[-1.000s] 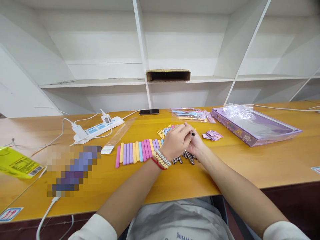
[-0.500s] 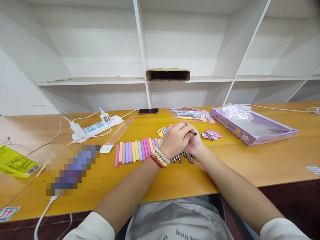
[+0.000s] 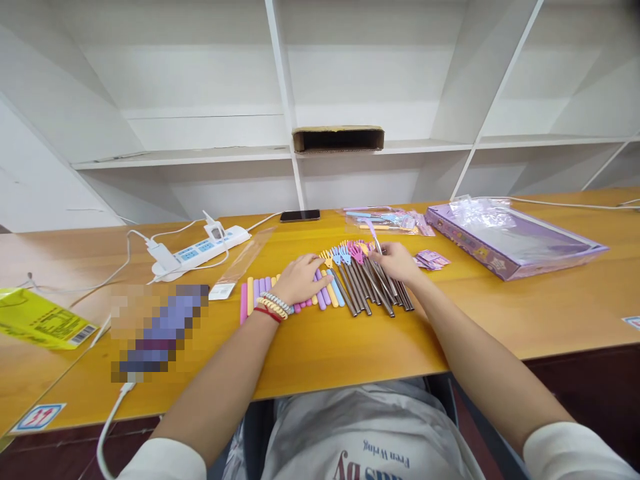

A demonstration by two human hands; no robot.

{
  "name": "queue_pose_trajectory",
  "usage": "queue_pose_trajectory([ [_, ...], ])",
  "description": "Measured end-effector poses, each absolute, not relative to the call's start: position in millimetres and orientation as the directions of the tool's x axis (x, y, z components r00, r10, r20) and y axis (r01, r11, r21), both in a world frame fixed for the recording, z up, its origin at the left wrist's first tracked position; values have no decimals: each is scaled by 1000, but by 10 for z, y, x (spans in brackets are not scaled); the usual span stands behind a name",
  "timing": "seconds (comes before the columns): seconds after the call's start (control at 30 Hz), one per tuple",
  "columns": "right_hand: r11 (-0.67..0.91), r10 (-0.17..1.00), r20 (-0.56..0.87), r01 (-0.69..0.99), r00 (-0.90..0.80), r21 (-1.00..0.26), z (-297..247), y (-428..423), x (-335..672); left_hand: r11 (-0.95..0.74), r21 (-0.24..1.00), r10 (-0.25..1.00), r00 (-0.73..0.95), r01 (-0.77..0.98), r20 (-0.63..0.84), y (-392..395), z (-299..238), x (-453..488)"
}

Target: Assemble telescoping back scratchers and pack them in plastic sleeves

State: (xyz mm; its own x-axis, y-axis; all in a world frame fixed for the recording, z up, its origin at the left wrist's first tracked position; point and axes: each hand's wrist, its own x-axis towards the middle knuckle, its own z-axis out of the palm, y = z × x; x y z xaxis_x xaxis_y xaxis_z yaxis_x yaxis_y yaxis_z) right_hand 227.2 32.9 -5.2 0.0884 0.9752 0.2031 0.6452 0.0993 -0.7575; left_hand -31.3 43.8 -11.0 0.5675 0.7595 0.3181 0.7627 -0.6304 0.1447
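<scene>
Your left hand (image 3: 300,280) lies low on the surface (image 3: 350,347), about midway between its near and far edges. Its fingers are stretched out over the right end of the row of pastel sleeves (image 3: 255,293). The fingertips touch the sleeves, but you cannot tell whether they actually grip one. A stack of beaded bracelets (image 3: 273,307) sits on that wrist.

Your right hand (image 3: 397,260) is just right of centre and closed narrowly, pinching a purple-tipped pick (image 3: 374,235). The pick's thin stem rises out of the fingers and leans toward the far edge. The hand hovers over the far right part of the metal picks (image 3: 365,283). These lie side by side in a fan between your two hands, with their coloured hand-shaped tips pointing to the far edge and the bare steel ends toward you.

Small purple cards (image 3: 433,260) lie just right of your right hand. Beyond them, a flat purple box (image 3: 500,247) with crumpled film on top lies toward the far right corner. A clear packet of spare parts (image 3: 385,221) and a dark phone (image 3: 299,215) rest along the far edge. A white power strip (image 3: 203,248) with plugs in it lies toward the far left, with an empty clear sleeve bag (image 3: 240,267) just beside it. A yellow packet (image 3: 40,320) sits at the left edge.
</scene>
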Motion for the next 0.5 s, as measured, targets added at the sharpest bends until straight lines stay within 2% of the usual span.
queue_pose_trajectory([
  [0.03, 83, 973, 216, 749, 81, -657, -79, 337, 2268, -620, 149, 772, 566, 770, 287, 451, -143, -317],
  [0.1, 45, 975, 210, 855, 75, -517, -122, 339, 2243, -601, 163, 793, 557, 783, 247, 459, -182, -307],
  [0.23, 28, 983, 179, 928, 42, -372, -168, 312, 2186, -575, 187, 816, 542, 796, 203, 438, -200, -275],
  [0.37, 32, 989, 144, 951, 14, -307, -191, 305, 2168, -554, 196, 832, 526, 809, 178, 410, -191, -259],
  [0.5, 39, 990, 138, 949, 5, -314, -193, 301, 2156, -546, 197, 838, 523, 815, 160, 399, -180, -250],
])
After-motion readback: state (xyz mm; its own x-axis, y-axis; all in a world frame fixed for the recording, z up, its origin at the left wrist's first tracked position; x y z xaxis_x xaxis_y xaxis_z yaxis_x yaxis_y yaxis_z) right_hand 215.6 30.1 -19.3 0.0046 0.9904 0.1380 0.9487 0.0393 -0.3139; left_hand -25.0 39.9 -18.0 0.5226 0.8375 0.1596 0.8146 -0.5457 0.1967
